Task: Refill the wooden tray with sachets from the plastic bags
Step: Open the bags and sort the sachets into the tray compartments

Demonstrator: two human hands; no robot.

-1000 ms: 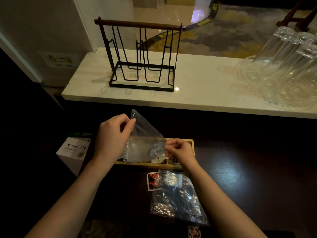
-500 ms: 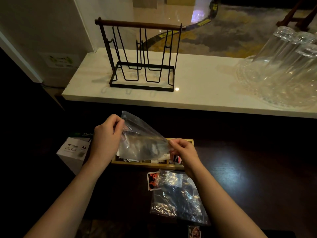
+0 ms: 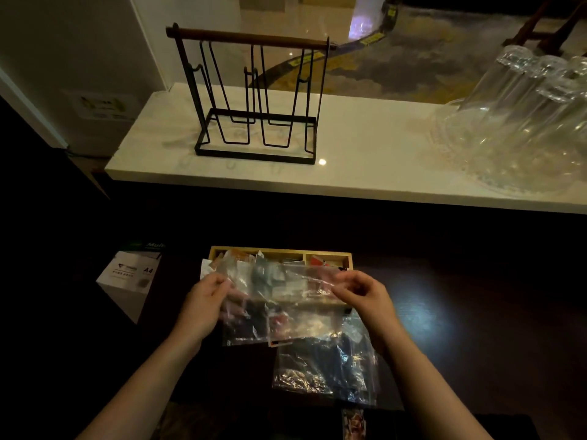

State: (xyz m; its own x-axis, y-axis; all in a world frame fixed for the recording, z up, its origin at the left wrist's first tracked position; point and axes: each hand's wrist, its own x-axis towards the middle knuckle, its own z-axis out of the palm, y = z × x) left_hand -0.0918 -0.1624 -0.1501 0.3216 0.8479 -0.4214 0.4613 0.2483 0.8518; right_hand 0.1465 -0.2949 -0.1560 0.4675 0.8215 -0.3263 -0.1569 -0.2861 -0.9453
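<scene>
I have the clear plastic bag (image 3: 279, 300) stretched flat between both hands, left hand (image 3: 206, 293) pinching one end, right hand (image 3: 359, 290) pinching the other, so its long axis runs hand to hand. The wooden tray (image 3: 327, 256) lies directly beneath and just beyond my grip (sachets already show in it). A second bag (image 3: 324, 366) lies nearer me, closer to my right hand.

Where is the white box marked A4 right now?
The white A4 box sits at the left of the head view on the dark counter, just left of the wooden tray and the left hand, below the pale marble ledge.
</scene>
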